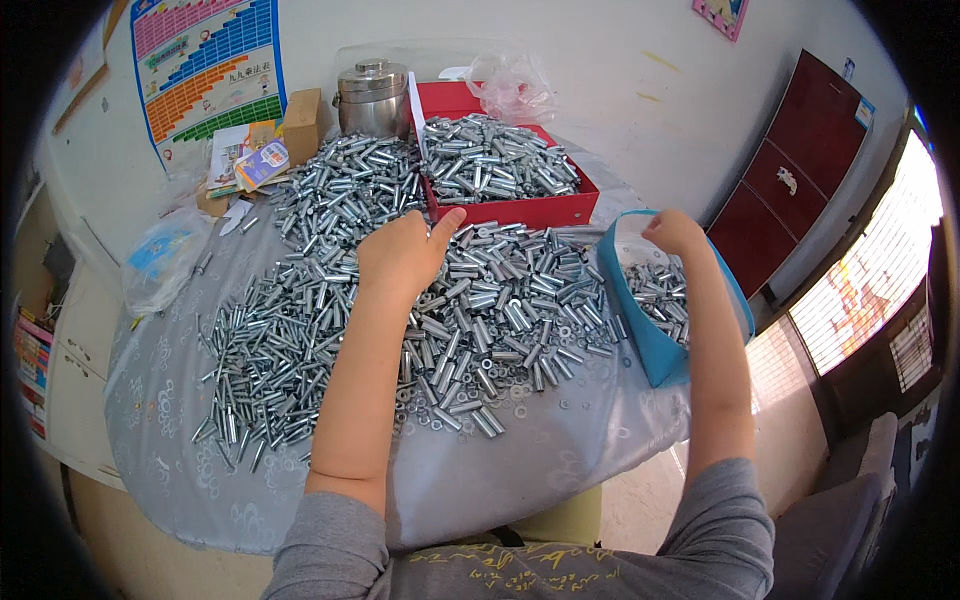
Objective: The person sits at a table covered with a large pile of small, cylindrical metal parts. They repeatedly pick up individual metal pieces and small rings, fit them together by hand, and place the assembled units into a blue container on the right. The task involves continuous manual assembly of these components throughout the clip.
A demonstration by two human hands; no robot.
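My left hand point(402, 258) is over a large heap of silver metal sleeves point(480, 300) spread on the table. Its thumb stretches out toward the red box point(520, 212), while the other fingers are hidden behind the back of the hand. At the right, my right hand point(674, 231) is above the far part of a blue fabric bin point(640, 325). The fingers there are curled closed, and whatever they may hold is hidden. Inside the bin lie more metal pieces point(660, 295). Small washers point(520, 410) are scattered at the heap's near edge.
The red box, filled with sleeves, stands at the back beside a steel lidded pot point(372, 98). Clear plastic bags point(515, 90) rest on its far edge. Booklets point(250, 160) and a small carton point(302, 125) are at the back left. A grey patterned cloth point(560, 470) covers the round table.
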